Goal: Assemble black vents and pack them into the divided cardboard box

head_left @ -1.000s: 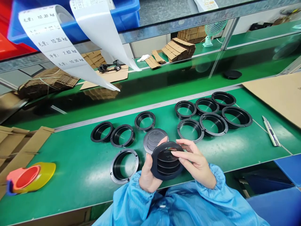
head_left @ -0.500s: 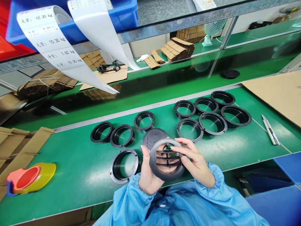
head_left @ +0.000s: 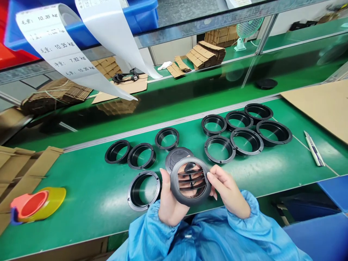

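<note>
A round black air vent (head_left: 190, 200) with slats across its opening is held above the bench near my body. My left hand (head_left: 170, 203) grips it from the left and underneath, with the palm partly showing through the slats. My right hand (head_left: 227, 190) pinches the vent's right rim between thumb and fingers. Just behind the vent, a dark round vent with closed slats (head_left: 175, 156) lies on the bench, partly covered by the held one. Left of my left hand stands a black ring (head_left: 130, 194) with screw holes in its flange.
More black rings (head_left: 141, 166) stand on the green bench (head_left: 89, 203), with a cluster of several rings (head_left: 232, 154) at right. A utility knife (head_left: 314, 148) lies beyond them. Cardboard sheet (head_left: 320, 105) is far right. Yellow and red plastic scoops (head_left: 56, 203) lie left. Printed label strips (head_left: 62, 47) hang overhead.
My right fingers have left the slats and moved to the vent's right rim. The vent has shifted slightly left and tilted. The slats' opening looks more filled now.
</note>
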The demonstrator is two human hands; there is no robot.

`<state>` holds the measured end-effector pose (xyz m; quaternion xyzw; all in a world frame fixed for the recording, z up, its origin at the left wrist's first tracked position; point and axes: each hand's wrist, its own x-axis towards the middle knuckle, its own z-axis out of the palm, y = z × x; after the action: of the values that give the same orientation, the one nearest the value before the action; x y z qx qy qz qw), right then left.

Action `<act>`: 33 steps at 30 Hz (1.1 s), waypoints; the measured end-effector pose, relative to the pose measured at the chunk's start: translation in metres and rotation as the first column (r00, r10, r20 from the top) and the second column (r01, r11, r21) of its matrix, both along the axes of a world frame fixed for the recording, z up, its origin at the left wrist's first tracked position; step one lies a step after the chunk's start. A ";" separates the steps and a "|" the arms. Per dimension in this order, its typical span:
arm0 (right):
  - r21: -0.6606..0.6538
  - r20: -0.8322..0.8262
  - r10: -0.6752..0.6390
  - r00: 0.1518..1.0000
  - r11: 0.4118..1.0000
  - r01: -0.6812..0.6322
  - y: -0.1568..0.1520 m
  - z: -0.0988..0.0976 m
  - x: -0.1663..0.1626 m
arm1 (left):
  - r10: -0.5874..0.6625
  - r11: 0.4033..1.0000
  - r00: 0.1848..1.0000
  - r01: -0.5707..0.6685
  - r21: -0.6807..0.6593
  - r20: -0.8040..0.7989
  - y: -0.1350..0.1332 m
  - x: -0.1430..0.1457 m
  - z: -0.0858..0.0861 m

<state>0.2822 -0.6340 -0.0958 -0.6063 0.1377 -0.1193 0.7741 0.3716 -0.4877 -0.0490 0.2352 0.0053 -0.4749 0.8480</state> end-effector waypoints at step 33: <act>0.343 0.077 0.106 0.991 0.931 -0.127 0.015 0.006 -0.007 | -0.390 0.841 0.920 0.370 0.394 -0.033 0.014 0.016 0.016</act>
<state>0.2748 -0.6190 -0.0900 -0.4635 0.0982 -0.0643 0.8783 0.3875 -0.4739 -0.0328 0.4079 0.0332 -0.6167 0.6724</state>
